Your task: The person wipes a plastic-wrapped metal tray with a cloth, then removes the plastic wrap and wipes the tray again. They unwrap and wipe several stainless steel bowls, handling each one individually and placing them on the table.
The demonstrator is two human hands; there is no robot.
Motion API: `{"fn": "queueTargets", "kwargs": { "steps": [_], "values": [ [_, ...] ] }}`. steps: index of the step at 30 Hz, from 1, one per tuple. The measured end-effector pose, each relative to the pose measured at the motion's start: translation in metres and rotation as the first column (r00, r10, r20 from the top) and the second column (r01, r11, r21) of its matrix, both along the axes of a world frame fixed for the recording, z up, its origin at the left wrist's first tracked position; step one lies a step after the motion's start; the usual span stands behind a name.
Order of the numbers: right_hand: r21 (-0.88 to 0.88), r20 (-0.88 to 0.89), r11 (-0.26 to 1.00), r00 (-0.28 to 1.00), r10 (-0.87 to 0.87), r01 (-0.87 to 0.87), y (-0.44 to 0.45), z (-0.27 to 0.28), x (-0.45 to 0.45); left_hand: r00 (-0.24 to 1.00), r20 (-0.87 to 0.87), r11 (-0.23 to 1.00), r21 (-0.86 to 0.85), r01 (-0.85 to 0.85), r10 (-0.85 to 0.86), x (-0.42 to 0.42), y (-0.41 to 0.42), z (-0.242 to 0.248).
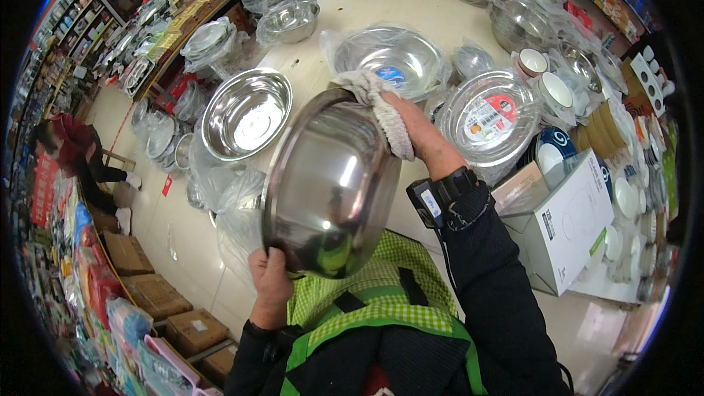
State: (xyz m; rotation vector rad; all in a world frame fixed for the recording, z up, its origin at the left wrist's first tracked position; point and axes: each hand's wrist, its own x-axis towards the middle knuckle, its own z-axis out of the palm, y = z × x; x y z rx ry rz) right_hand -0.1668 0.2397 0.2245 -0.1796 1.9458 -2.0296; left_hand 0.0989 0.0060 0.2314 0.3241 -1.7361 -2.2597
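A large stainless steel basin [335, 187] is tilted on its side before my chest, its outer wall facing me. My left hand [272, 280] grips its rim at the lower left, thumb on the near side. With my right hand [410, 126] I press a whitish cloth [379, 107] against the basin's upper edge; the fingers are mostly hidden by the cloth. Left of the basin, a shiny empty steel basin [247, 113] rests on the table [308, 74]. Behind it lies a wide steel basin in clear plastic wrap [393, 58].
Plastic-wrapped trays [489, 121], bowls [555, 91] and a white glassware box [572, 225] crowd the right side. Wrapped basins [289, 19] stand at the far left table edge. Cardboard boxes [157, 294] line the floor at left, where another person [77, 143] is seen.
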Motion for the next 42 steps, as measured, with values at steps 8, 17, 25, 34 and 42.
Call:
{"fn": "queueTargets", "kwargs": {
  "steps": [8, 17, 25, 34, 42],
  "values": [
    [0.096, -0.204, 0.967, 0.955, -0.214, 0.238, -0.012, -0.078, 0.076, 0.969, 0.154, 0.858, 0.453, -0.244, 0.194, -0.019, -0.015, -0.042],
    [0.635, -0.56, 0.772, 0.671, 0.485, -0.028, -0.021, -0.057, 0.161, 0.919, 0.373, 0.662, 0.658, -0.358, 0.126, -0.03, -0.011, -0.098],
    [0.673, -0.598, 0.733, 0.506, 0.621, -0.104, -0.066, -0.043, 0.124, 0.978, 0.205, 0.631, 0.764, -0.133, -0.042, -0.027, -0.021, -0.14],
    [0.677, -0.489, 0.733, 0.788, 0.374, 0.072, -0.075, -0.078, 0.043, 0.939, 0.34, 0.609, 0.737, -0.294, 0.041, -0.025, -0.025, -0.157],
    [0.551, -0.38, 0.833, 0.903, 0.198, 0.049, -0.013, -0.107, 0.062, 0.939, 0.344, 0.625, 0.73, -0.278, 0.016, -0.026, -0.023, -0.159]
  ]
}}
